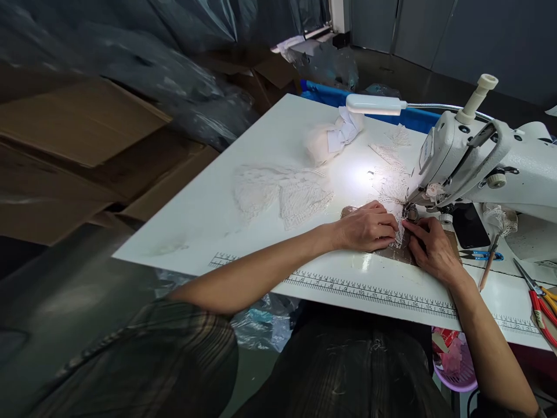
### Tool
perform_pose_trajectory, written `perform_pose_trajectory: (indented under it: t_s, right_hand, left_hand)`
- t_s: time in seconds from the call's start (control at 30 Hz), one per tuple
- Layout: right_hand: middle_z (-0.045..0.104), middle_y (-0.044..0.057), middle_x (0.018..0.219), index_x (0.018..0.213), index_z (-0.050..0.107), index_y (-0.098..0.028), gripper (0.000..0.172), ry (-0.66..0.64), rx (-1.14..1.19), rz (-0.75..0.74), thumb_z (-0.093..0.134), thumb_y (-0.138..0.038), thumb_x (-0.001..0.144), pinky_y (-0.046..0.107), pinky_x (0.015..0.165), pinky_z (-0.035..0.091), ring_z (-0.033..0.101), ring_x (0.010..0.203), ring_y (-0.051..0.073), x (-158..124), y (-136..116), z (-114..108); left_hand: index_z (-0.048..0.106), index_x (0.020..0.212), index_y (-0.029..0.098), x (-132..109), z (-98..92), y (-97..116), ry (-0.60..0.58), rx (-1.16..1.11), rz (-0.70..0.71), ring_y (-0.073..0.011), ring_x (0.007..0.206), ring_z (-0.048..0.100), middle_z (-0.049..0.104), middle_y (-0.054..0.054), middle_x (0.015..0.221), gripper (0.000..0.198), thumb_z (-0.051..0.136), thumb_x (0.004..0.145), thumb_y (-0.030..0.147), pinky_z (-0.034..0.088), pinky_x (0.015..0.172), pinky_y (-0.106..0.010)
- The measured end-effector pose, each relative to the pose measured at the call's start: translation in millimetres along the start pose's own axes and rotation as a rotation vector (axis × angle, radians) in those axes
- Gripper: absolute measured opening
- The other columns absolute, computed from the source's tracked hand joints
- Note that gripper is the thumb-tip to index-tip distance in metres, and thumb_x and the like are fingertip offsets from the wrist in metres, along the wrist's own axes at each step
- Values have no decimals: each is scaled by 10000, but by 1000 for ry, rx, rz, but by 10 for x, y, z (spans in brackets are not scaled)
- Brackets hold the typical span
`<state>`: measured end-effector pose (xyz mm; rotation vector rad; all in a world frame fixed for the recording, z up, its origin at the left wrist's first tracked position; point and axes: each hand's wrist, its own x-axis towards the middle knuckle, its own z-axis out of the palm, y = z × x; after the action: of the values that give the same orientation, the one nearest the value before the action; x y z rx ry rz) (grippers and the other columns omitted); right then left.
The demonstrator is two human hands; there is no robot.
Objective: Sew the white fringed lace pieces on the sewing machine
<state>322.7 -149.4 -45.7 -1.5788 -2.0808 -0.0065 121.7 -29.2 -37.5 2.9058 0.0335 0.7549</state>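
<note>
White lace (399, 233) lies under the needle area of a white sewing machine (452, 157). My left hand (369, 227) is closed, its curled fingers resting on the lace's left edge just in front of the presser foot (409, 213). On the other side, my right hand (435, 249) pinches the lace close to the foot with thumb and forefinger. Shiny brown tape or film (394, 253) covers the table beneath both hands. More lace strips (389, 154) trail behind the foot. The fingertips of my left hand are partly hidden.
Two lace pieces (282, 194) and a pale fabric bundle (335, 136) lie on the white table (209, 215). A lamp (376, 105) hangs above. Thread snips (481, 255), a phone (470, 225) and red-and-yellow-handled scissors (539, 305) lie at right. Cardboard boxes (78, 122) stand left.
</note>
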Motion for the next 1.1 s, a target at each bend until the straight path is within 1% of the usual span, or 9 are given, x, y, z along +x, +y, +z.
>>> perform_pose_trajectory:
  t_s: [0.1,0.17,0.27,0.43,0.5,0.63,0.8,0.93,1.1]
  right_hand:
    - [549,133,989,1261,659,-168,403,3,4,9,421,-275,955,427,801,562,554,909,237,-4,-10,-2]
    - [548,134,1002,1264,658,-171,401,-3,9,16,428,-275,953,426,824,558,554,922,238,-8,-18,-3]
    - [545,132,1004,1271,657,-182,402,-9,6,29,433,-284,953,426,825,555,548,921,239,-17,-19,2]
    - [536,124,1015,1243,681,-217,381,-19,16,-34,449,-248,942,417,801,545,535,921,231,-27,15,-17]
    - [538,114,1023,1208,702,-236,361,-39,17,-77,471,-228,929,406,796,544,537,921,221,-23,28,-41]
    - [545,110,1019,1184,715,-234,351,-52,-18,-87,484,-213,920,386,767,551,546,894,209,-7,20,-84]
    - [560,121,1022,1204,701,-218,359,-78,-75,-77,464,-240,935,378,752,558,555,877,210,20,-30,-115]
    - [578,133,1008,1241,677,-194,386,-122,-130,-30,439,-238,940,367,739,559,565,865,217,55,-75,-115]
    - [592,126,1007,1277,650,-211,415,-151,-220,61,441,-214,918,358,721,553,570,814,209,102,-101,-63]
  left_hand:
    - [708,795,220,-4,-8,14,13,30,11,-118,762,621,735,-3,920,279,502,982,250,432,934,-379]
    - [705,793,217,-4,-11,15,49,52,43,-110,747,615,729,3,909,297,485,991,237,419,966,-389]
    - [701,779,206,2,-18,11,59,73,93,-115,752,609,726,0,889,322,470,1002,229,447,911,-361]
    - [707,799,191,10,-72,52,-63,87,114,-138,747,603,718,-18,860,306,471,989,232,480,742,-299]
    - [713,826,178,10,-91,89,-76,83,118,-151,744,605,715,-31,866,254,512,953,267,489,766,-320]
    - [702,754,184,37,-65,147,-23,139,95,-157,707,592,703,-26,796,260,517,905,287,454,915,-410]
    - [659,637,165,92,4,147,61,198,109,-161,641,548,658,-34,700,296,518,862,294,458,750,-359]
    - [680,713,152,79,14,141,85,229,74,-170,646,549,670,-43,752,265,516,857,303,447,716,-353]
    - [701,835,148,32,21,133,17,240,26,-198,745,587,700,-70,878,259,511,866,322,461,818,-388]
